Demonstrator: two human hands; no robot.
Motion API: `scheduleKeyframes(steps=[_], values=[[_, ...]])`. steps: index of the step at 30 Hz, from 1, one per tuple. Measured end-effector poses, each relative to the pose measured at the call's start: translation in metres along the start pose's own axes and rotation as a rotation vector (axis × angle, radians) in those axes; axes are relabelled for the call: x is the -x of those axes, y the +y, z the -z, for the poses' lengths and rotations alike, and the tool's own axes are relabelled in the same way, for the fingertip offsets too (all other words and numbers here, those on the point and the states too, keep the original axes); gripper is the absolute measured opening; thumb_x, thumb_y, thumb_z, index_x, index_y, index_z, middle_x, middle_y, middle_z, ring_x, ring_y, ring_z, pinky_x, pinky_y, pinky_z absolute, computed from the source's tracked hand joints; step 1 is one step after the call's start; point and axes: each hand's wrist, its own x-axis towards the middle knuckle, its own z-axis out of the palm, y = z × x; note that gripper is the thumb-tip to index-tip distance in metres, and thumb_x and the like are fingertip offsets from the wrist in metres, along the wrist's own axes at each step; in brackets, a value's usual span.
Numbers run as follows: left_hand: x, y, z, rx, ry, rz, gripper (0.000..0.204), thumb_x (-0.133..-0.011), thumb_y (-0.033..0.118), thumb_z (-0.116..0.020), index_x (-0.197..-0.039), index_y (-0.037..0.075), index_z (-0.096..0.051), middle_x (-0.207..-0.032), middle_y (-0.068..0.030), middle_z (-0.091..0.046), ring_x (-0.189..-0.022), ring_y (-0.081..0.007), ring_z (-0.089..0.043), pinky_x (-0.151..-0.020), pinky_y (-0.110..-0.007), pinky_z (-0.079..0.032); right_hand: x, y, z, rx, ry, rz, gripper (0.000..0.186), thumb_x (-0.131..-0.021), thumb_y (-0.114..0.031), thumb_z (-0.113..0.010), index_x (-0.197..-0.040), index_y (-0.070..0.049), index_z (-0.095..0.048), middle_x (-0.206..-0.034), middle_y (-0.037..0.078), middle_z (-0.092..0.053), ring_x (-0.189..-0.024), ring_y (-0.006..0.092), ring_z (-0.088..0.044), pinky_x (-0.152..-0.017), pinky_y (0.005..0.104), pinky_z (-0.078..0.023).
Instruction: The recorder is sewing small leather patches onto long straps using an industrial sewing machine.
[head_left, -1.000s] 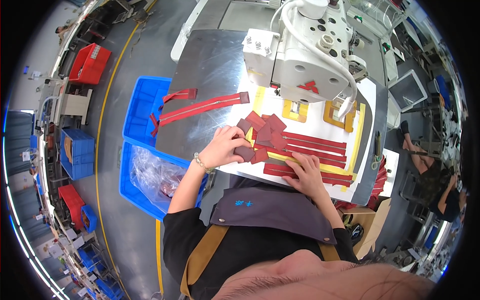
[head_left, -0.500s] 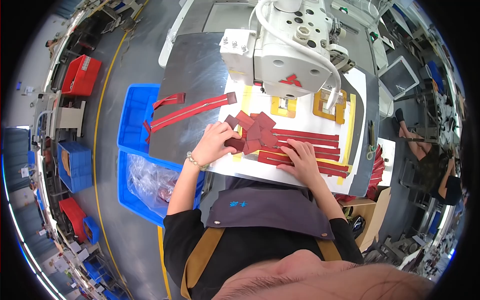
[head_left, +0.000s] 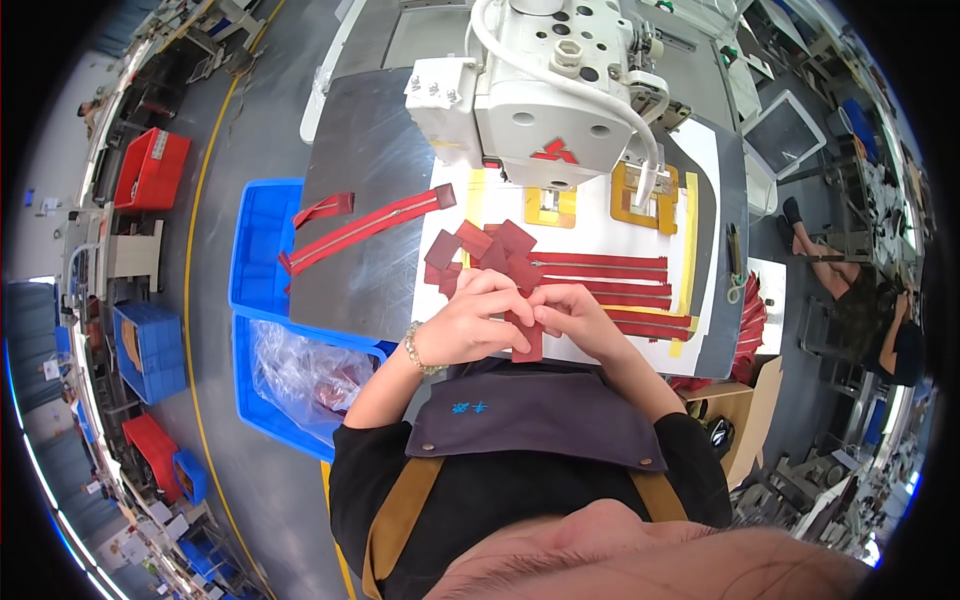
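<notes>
My left hand (head_left: 480,316) and my right hand (head_left: 566,318) meet at the near edge of the white board (head_left: 650,143), both closed on a small dark-red patch (head_left: 527,348). Just beyond my fingers lies a loose pile of red and maroon patches (head_left: 472,242). Several red zipper strips (head_left: 610,264) lie in rows beside yellow tape lines (head_left: 688,255) on the board. More red zippers (head_left: 385,215) lie on the metal plate (head_left: 350,120) to the left. Yellow frames (head_left: 550,205) sit under the white sewing machine head (head_left: 530,110).
Blue bins (head_left: 262,265), one with plastic bags, stand left of the table. Scissors (head_left: 733,290), a red bundle (head_left: 750,335) and a cardboard box (head_left: 757,420) are on the right. Red bins (head_left: 152,170) stand across the aisle. A seated person (head_left: 850,310) is at the far right.
My left hand has moved right, away from the pile's left side, and my right hand has shifted left to meet it. A patch is now between them, pulled down from the pile.
</notes>
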Motion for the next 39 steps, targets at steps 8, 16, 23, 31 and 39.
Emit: scheduleKeyframes(steps=[8, 16, 23, 31, 39], values=[[-0.01, -0.007, -0.008, -0.062, 0.212, 0.012, 0.027, -0.057, 0.007, -0.076, -0.078, 0.023, -0.072, -0.099, 0.0047, -0.057, -0.095, -0.0174, -0.051, -0.083, -0.035, -0.034, -0.005, -0.028, 0.014, -0.109, -0.05, 0.05, 0.006, -0.088, -0.006, -0.066, -0.09, -0.001, -0.063, -0.072, -0.003, -0.059, -0.056, 0.0006, -0.045, -0.047, 0.0186, -0.033], [-0.02, -0.021, -0.02, 0.359, 0.244, 0.206, 0.018, -0.071, 0.0, -0.076, -0.088, 0.003, -0.071, -0.09, -0.005, -0.062, -0.079, -0.0137, -0.06, -0.064, -0.025, -0.049, -0.002, -0.049, 0.007, 0.582, 0.241, 0.32, 0.008, -0.087, -0.007, -0.067, -0.086, 0.0, -0.064, -0.07, -0.001, -0.06, -0.061, 0.0024, -0.051, -0.052, 0.0199, -0.04], [-0.026, -0.022, -0.037, 0.918, 0.423, 0.508, 0.007, -0.079, -0.003, -0.071, -0.086, -0.002, -0.069, -0.093, -0.0072, -0.063, -0.073, -0.0094, -0.062, -0.062, -0.02, -0.05, -0.009, -0.05, 0.008, 0.903, 0.335, 0.568, 0.007, -0.085, -0.005, -0.067, -0.086, 0.001, -0.064, -0.07, 0.003, -0.063, -0.062, 0.0078, -0.057, -0.055, 0.0232, -0.044], [-0.035, -0.008, -0.033, 0.427, 0.528, 0.341, 0.012, -0.075, -0.007, -0.07, -0.086, -0.004, -0.07, -0.09, -0.0087, -0.063, -0.072, -0.0122, -0.062, -0.063, -0.023, -0.051, -0.018, -0.035, 0.019, -0.125, 0.26, 0.168, 0.008, -0.088, -0.007, -0.065, -0.087, 0.0, -0.062, -0.07, 0.004, -0.063, -0.059, 0.0105, -0.058, -0.056, 0.0226, -0.047], [-0.03, -0.014, -0.03, 0.422, 0.448, 0.401, 0.017, -0.073, -0.01, -0.068, -0.089, -0.004, -0.071, -0.09, -0.0096, -0.062, -0.075, -0.0147, -0.063, -0.067, -0.025, -0.053, -0.021, -0.009, 0.004, -0.25, 0.39, 0.38, 0.005, -0.09, -0.003, -0.062, -0.088, 0.002, -0.061, -0.074, 0.007, -0.064, -0.062, 0.0112, -0.061, -0.058, 0.0217, -0.05]])
